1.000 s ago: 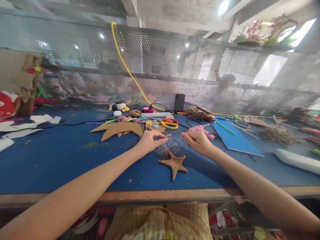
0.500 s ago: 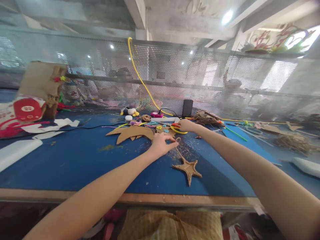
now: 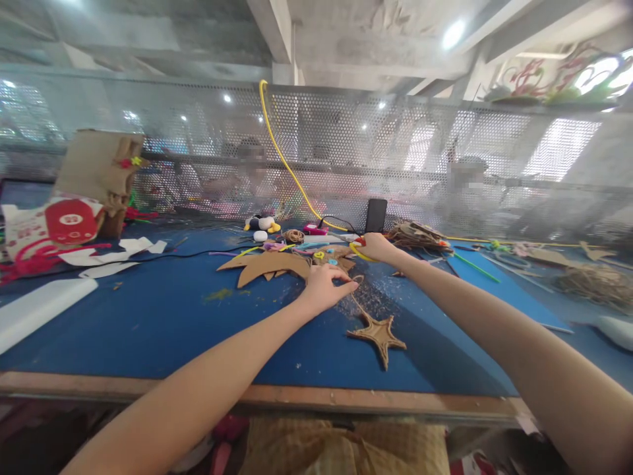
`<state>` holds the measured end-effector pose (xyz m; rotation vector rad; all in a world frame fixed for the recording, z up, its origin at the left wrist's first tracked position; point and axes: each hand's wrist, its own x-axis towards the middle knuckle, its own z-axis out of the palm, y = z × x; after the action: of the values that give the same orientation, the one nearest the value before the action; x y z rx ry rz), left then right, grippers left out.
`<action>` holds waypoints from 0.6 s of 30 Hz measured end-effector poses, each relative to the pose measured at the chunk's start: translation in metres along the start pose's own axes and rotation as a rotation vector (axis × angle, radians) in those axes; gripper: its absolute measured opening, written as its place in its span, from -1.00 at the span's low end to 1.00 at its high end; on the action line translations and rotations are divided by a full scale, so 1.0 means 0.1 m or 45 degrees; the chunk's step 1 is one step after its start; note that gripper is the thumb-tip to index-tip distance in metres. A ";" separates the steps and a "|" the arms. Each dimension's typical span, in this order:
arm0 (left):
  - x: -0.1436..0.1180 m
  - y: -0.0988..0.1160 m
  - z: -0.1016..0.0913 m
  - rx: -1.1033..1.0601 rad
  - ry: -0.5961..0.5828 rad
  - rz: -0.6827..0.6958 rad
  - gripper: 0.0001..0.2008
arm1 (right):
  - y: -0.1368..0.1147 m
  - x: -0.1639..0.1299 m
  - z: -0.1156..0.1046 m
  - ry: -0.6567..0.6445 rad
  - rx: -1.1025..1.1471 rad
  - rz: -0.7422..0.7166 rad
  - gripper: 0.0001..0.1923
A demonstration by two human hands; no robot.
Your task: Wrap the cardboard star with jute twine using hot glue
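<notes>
A star-shaped cardboard piece (image 3: pixel 380 338), edged with brown twine, lies on the blue tabletop near the front edge. From its upper point a strand of twine (image 3: pixel 359 300) runs up to my left hand (image 3: pixel 329 288), whose thumb and fingertips are pinched on a small loop of it. Farther back, my right hand (image 3: pixel 376 247) is closed around a tool with red and yellow handles (image 3: pixel 361 251). My fingers hide most of that tool, so its exact kind is unclear. Curved cardboard cut-outs (image 3: pixel 271 266) lie just left of my left hand.
Behind my hands lie colourful pipe cleaners (image 3: pixel 250 251), a twine coil (image 3: pixel 293 236) and an upright phone (image 3: pixel 376 215). A brown fibre bundle (image 3: pixel 418 235) and blue sheet (image 3: pixel 504 290) sit right. Left are white foam (image 3: pixel 44 310) and a cardboard piece (image 3: pixel 93 165). A mesh screen (image 3: pixel 326 145) stands behind.
The view has shifted slightly. My right hand has closed around the tool, and its yellow handle now sits nearer my palm. My left hand still pinches the twine; the star stays put.
</notes>
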<state>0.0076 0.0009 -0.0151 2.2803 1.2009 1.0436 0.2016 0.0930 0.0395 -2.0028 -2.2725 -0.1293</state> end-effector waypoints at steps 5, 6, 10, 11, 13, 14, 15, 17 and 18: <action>-0.01 0.00 -0.01 -0.011 0.017 -0.020 -0.83 | 0.28 -0.37 -0.14 0.170 0.009 0.007 -0.59; -0.01 0.01 -0.02 -0.016 0.017 -0.020 -0.83 | 0.36 -0.47 -0.16 0.202 0.009 -0.010 -0.57; -0.02 0.04 -0.02 -0.024 0.027 -0.030 -0.84 | 0.70 -0.92 -0.17 0.218 -0.004 -0.132 -0.54; -0.01 0.04 -0.02 -0.026 0.032 -0.037 -0.84 | 0.80 -1.03 -0.15 0.208 -0.015 -0.162 -0.53; -0.01 0.05 -0.01 -0.033 0.039 -0.048 -0.84 | 0.98 -1.22 -0.10 0.242 -0.061 -0.256 -0.52; -0.01 0.06 -0.01 -0.039 0.040 -0.048 -0.84 | 1.07 -1.31 -0.07 0.263 -0.079 -0.303 -0.51; -0.01 0.06 -0.01 -0.046 0.040 -0.046 -0.85 | 1.14 -1.38 -0.04 0.278 -0.098 -0.352 -0.51; 0.00 0.05 -0.01 -0.059 0.041 -0.035 -0.85 | 1.26 -1.48 -0.01 0.262 -0.143 -0.449 -0.48; -0.01 0.05 -0.01 -0.066 0.044 -0.029 -0.85 | 1.30 -1.52 0.00 0.229 -0.168 -0.488 -0.47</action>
<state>0.0096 -0.0025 -0.0117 2.2131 1.1958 1.0971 0.3491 -0.0396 0.0174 -1.5082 -2.5528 -0.4811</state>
